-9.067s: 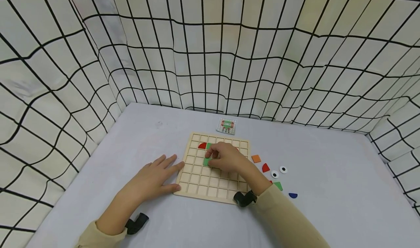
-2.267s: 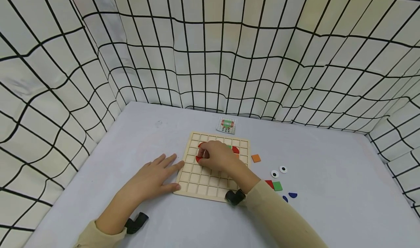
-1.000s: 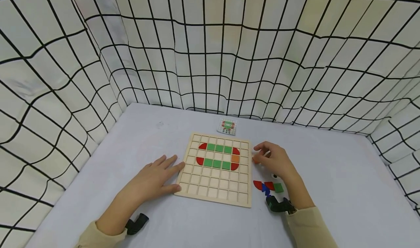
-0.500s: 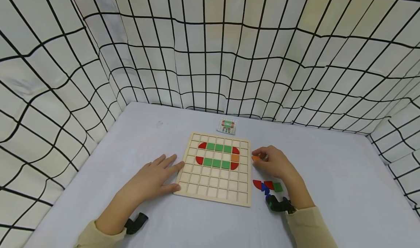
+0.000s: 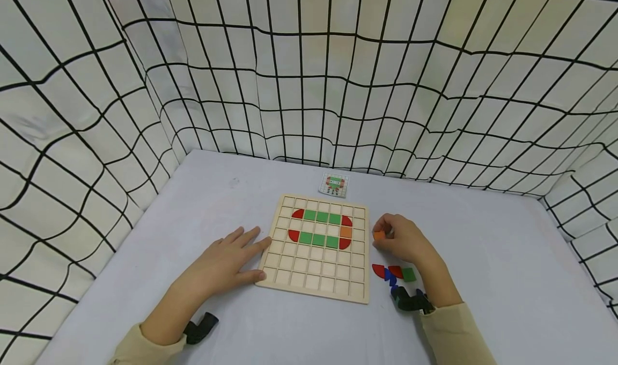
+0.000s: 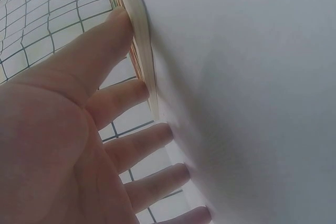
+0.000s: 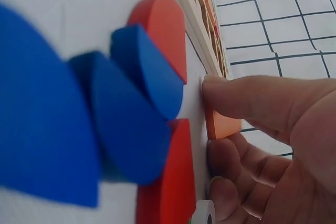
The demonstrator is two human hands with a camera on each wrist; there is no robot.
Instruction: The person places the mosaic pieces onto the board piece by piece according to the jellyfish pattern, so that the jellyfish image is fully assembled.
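My right hand [image 5: 401,239] is just right of the wooden grid board [image 5: 314,268], its thumb and fingers pinching an orange square block [image 7: 224,125]. On the board, two rows of green squares [image 5: 318,240] end in red quarter-circles [image 5: 345,243], with another orange square [image 5: 346,232] between the rows at the right. My left hand [image 5: 232,260] lies with fingers spread, thumb and index fingertips touching the board's left edge.
Below the right hand lie red quarter-circles [image 5: 379,271], blue pieces [image 7: 128,124] and a green square [image 5: 408,275]. A white piece [image 7: 203,212] peeks out near the fingers. A pattern card [image 5: 334,184] lies behind the board. Netting [image 5: 309,94] surrounds the table.
From placing pieces on the board, my right hand has moved off to its right side and taken hold of the orange square. More green and red pieces show on the board. The left hand stays.
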